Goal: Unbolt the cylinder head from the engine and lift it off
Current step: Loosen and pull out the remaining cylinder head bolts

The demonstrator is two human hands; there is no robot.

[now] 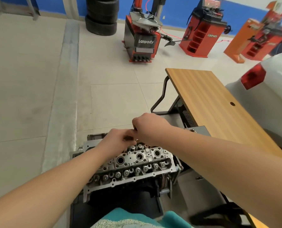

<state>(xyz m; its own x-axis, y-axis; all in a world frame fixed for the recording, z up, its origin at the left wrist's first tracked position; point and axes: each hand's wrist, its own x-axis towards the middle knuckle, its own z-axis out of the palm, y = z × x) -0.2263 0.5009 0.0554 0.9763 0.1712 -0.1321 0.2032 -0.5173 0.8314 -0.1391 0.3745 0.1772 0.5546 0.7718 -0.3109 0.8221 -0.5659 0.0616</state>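
- Two bare hands were seen reaching over the far edge of a cylinder head (133,163), which sat on the engine (163,183) low in the middle of the frame, directly in front of the person.
- The left hand (116,139) was curled, its fingertips pinched together near the head's far row of valve springs; what was held between them could not be made out.
- The right hand (147,126) was closed into a loose fist just beside and above the left, apparently around something small and dark, too blurred to identify.
- Three round, dark plug wells were counted along the centre of the grey cast-metal head, with a row of circular valve tops and small bolt holes on the near side.
- One wooden-topped table (219,109) with a black metal frame stood to the right, a single round hole in its surface.
- One stack of black tyres (102,15) was pictured against the blue wall.
- One red-and-black tyre changer (142,40) marked "Lanpody" and one red wheel balancer (202,33) with open shelf compartments stood on the pale tiled floor; the compartments' contents could not be told.
- A white car's rear corner (260,83) with one red tail lamp showed at the right.
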